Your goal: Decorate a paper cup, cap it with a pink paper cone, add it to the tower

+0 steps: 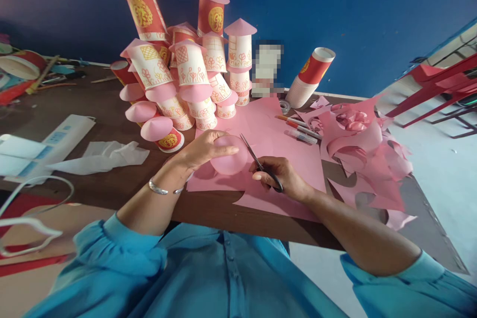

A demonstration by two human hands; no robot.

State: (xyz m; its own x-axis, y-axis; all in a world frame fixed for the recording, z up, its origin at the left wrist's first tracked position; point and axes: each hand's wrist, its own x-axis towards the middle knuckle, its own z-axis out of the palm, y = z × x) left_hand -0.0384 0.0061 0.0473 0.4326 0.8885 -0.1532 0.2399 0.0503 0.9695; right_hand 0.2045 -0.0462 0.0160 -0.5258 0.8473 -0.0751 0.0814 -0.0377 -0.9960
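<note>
Now two hands (pixel 201 151) hold one pink disc (pixel 230 156), one scissors (pixel 261 166).

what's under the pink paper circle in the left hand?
Under the pink paper circle, held by the left hand, lies a flat pink paper sheet on the brown table. The right hand holds scissors at its edge. Whatever lies directly beneath is covered.

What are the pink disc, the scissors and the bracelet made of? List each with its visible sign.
Pink disc: matte paper, apparently; thin, matching the cut sheets.
Scissors: shiny metal blades; dark handles, probably plastic.
Bracelet: silvery metal, seemingly; it glints.
</note>
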